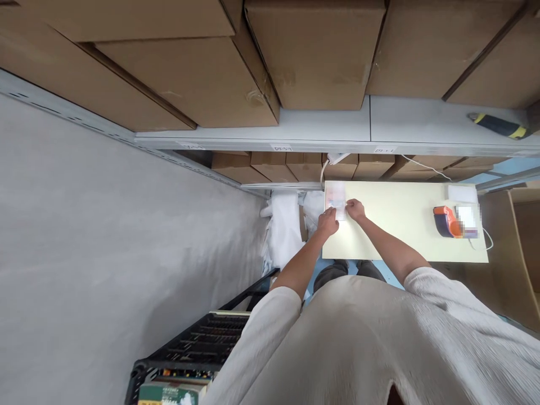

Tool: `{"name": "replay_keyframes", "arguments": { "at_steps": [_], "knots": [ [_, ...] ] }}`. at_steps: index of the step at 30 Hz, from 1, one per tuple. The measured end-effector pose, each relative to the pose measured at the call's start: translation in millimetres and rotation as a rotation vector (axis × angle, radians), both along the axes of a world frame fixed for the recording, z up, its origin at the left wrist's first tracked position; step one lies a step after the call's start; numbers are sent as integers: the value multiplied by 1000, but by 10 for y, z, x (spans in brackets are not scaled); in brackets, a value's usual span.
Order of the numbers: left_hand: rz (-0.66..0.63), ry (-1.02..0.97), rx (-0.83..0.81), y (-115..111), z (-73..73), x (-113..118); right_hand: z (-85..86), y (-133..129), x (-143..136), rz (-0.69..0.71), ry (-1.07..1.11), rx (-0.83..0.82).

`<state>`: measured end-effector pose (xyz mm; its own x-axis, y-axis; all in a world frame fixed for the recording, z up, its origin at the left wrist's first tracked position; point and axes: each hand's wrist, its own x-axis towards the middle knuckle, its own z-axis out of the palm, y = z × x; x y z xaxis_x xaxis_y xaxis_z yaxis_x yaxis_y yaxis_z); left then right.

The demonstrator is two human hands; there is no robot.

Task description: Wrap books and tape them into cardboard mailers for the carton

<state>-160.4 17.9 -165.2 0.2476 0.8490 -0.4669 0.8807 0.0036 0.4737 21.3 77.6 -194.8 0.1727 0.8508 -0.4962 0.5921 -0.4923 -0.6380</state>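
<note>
A thin, flat packet (336, 194) with a pale pinkish print and a shiny, see-through surface lies at the left end of the pale yellow tabletop (392, 219). My left hand (328, 222) is at its near edge, fingers bent together on it and a ring showing on one finger. At the packet's right edge, my right hand (355, 209) is closed in a pinch; the fingertips are too small to see clearly. An orange and dark purple tape dispenser (447, 221) rests toward the right end of the table.
Cardboard boxes (316, 56) fill the grey shelf (253, 138) above the table. A yellow-black tool (500, 125) lies on it. White wrapping material (284, 225) sits left of the table. A black crate (189, 343) with books stands lower left, an open carton (512, 236) at right.
</note>
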Motion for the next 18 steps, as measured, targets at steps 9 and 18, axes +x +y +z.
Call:
{"name": "replay_keyframes", "arguments": {
  "at_steps": [9,18],
  "knots": [
    [47,19,5,4,89,59,213,-560,388,-6,66,-38],
    [185,-57,116,-403,364,178,569,-788,996,-20,90,40]
  ]
}}
